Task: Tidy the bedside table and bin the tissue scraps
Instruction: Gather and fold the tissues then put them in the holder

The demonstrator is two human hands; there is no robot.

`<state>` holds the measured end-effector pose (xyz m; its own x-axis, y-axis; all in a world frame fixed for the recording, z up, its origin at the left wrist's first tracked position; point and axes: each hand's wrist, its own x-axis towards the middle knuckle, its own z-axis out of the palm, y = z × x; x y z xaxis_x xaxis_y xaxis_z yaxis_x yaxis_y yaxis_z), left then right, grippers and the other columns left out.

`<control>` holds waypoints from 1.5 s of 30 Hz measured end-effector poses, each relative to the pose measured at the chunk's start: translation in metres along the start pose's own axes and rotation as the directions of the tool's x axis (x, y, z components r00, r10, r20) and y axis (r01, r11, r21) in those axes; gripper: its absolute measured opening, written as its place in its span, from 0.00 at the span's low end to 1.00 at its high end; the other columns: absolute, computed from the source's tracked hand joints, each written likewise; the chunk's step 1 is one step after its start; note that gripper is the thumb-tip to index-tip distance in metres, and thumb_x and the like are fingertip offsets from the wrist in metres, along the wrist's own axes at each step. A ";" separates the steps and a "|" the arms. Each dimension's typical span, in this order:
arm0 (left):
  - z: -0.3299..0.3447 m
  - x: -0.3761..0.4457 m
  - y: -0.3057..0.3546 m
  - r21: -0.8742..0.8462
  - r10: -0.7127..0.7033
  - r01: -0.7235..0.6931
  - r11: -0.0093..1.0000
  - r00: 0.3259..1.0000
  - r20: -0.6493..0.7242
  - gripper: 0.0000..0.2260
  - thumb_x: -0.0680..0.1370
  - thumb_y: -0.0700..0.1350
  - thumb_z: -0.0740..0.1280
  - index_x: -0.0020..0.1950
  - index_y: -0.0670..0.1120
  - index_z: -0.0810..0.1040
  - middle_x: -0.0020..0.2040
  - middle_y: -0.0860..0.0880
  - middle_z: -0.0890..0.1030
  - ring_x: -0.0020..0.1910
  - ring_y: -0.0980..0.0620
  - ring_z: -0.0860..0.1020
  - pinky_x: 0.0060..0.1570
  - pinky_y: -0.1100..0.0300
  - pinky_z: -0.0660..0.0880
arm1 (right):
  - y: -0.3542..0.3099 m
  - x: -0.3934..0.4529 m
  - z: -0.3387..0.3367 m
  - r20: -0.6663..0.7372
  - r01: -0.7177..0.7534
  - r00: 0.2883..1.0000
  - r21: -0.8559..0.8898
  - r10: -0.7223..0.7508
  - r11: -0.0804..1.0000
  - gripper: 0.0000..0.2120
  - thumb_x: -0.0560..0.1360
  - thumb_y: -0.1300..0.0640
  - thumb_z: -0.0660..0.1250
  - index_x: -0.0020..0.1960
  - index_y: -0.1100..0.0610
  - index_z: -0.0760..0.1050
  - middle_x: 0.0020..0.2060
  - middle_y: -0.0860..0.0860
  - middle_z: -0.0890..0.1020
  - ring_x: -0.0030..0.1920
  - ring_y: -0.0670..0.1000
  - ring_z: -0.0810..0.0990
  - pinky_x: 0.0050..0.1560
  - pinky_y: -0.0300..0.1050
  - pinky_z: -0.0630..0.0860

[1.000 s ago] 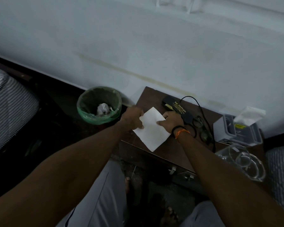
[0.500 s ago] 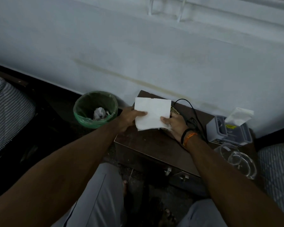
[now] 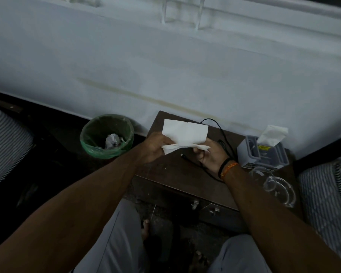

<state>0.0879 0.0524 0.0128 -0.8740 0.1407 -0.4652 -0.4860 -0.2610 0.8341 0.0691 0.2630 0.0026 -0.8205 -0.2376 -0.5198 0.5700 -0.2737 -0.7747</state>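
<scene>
Tissue (image 3: 185,133), a white sheet, is now held up off the tabletop (image 3: 177,174), where a second ago it lay flat under both hands. Left hand (image 3: 156,147) pinches its lower left corner, fingers closed on the paper; right hand (image 3: 209,152) grips the lower right edge, fingers likewise closed around it. The bottom edge has bunched and twisted between the two grips, while the upper part is still a flat panel standing above the hands. That suggests the sheet is being gathered or torn, a step toward binning it, though which one I cannot tell.

Relative to the tissue, the green-lined bin (image 3: 106,136) sits on the floor to the left, near the left hand, with crumpled scraps already inside. A black cable (image 3: 220,131) trails on the tabletop behind and below the right hand. Further right stands a tissue box (image 3: 262,152) with a fresh sheet sticking out of the top, and in front of it, toward the person, a clear plastic container (image 3: 272,186).

The sheet is not yet in the bin; a short carry leftward should finish this item, leaving the cable and container to be straightened.
</scene>
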 end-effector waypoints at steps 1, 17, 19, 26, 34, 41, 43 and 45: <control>0.002 -0.002 0.001 -0.011 0.006 -0.006 1.000 1.000 0.001 0.14 0.73 0.28 0.64 0.57 0.37 0.80 0.50 0.40 0.84 0.48 0.46 0.84 0.46 0.55 0.82 | 0.000 -0.001 -0.001 0.000 -0.015 1.000 0.054 0.015 0.998 0.14 0.79 0.64 0.60 0.60 0.57 0.78 0.45 0.52 0.82 0.30 0.44 0.79 0.23 0.31 0.67; 0.014 -0.002 0.011 0.023 -0.078 0.078 0.997 0.997 -0.019 0.10 0.71 0.30 0.61 0.34 0.37 0.79 0.44 0.43 0.85 0.37 0.52 0.82 0.33 0.62 0.75 | -0.013 -0.014 -0.006 -0.046 -0.140 0.987 0.246 0.156 0.959 0.16 0.76 0.54 0.64 0.55 0.67 0.74 0.50 0.64 0.80 0.39 0.58 0.85 0.34 0.43 0.82; 0.013 -0.003 0.013 0.054 -0.070 0.070 0.996 0.998 0.003 0.11 0.71 0.29 0.60 0.32 0.37 0.79 0.45 0.42 0.84 0.42 0.49 0.83 0.39 0.60 0.78 | -0.016 -0.017 -0.006 -0.026 -0.164 0.985 0.128 0.168 0.978 0.11 0.76 0.55 0.69 0.48 0.64 0.77 0.46 0.60 0.81 0.39 0.54 0.85 0.33 0.40 0.82; 0.013 -0.007 0.021 -0.118 0.000 -0.008 0.993 0.997 -0.071 0.12 0.75 0.39 0.56 0.45 0.38 0.79 0.54 0.40 0.80 0.56 0.39 0.77 0.43 0.53 0.78 | -0.015 -0.026 -0.011 0.020 -0.084 0.996 -0.048 0.085 0.995 0.22 0.73 0.73 0.68 0.64 0.59 0.74 0.57 0.55 0.78 0.50 0.54 0.82 0.38 0.41 0.82; 0.029 -0.008 0.013 0.051 -0.123 0.125 0.991 0.992 -0.039 0.20 0.70 0.38 0.76 0.61 0.40 0.78 0.55 0.42 0.81 0.50 0.47 0.80 0.39 0.58 0.78 | -0.014 -0.033 -0.020 0.006 0.013 1.000 -0.247 -0.012 0.969 0.23 0.69 0.72 0.71 0.62 0.60 0.77 0.58 0.58 0.82 0.57 0.58 0.82 0.50 0.53 0.82; 0.071 0.003 0.048 0.500 0.092 -0.165 0.850 0.981 0.169 0.10 0.72 0.30 0.68 0.49 0.42 0.81 0.44 0.44 0.81 0.41 0.47 0.78 0.32 0.59 0.73 | -0.048 -0.047 -0.032 0.082 0.162 0.985 -0.732 -0.151 0.662 0.12 0.72 0.60 0.74 0.54 0.63 0.81 0.53 0.58 0.84 0.54 0.58 0.82 0.57 0.55 0.77; 0.096 0.009 0.063 0.602 0.165 -0.271 0.751 0.960 0.226 0.11 0.72 0.31 0.70 0.52 0.41 0.80 0.44 0.44 0.81 0.42 0.47 0.79 0.29 0.62 0.75 | -0.065 -0.052 -0.043 0.107 0.208 0.973 -0.792 -0.205 0.574 0.13 0.71 0.61 0.75 0.54 0.64 0.82 0.53 0.58 0.85 0.54 0.58 0.83 0.57 0.55 0.79; 0.124 0.014 0.074 0.595 0.260 -0.367 0.715 0.930 0.261 0.14 0.70 0.33 0.74 0.54 0.41 0.79 0.46 0.45 0.80 0.42 0.49 0.79 0.30 0.63 0.78 | -0.080 -0.056 -0.061 0.096 0.234 0.958 -0.805 -0.269 0.545 0.14 0.70 0.60 0.77 0.54 0.62 0.83 0.52 0.57 0.85 0.52 0.57 0.84 0.57 0.57 0.80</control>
<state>0.0388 0.1530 0.1045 -0.9399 0.3122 -0.1382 -0.0290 0.3305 0.9434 0.0667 0.3548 0.0720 -0.9359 -0.2434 -0.2548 0.0850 0.5459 -0.8335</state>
